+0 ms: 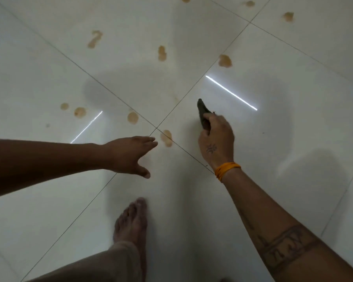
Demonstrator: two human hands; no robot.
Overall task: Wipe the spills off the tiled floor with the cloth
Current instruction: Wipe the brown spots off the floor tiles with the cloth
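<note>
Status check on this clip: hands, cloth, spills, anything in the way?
Right hand grips dark crumpled cloth; left hand open, empty. Brown spills unwiped, nearest between hands on white tiled floor. Bare foot below, clear.

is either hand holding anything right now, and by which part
The right hand grips the dark cloth by its near end; the far end sticks out past the fingers. The left hand is spread and holds nothing.

One wide-angle view only, worn on the person's head, looking steeply down and forward at the tiled floor from standing height, both forearms reaching in from the lower edge, one bare foot below.
</note>
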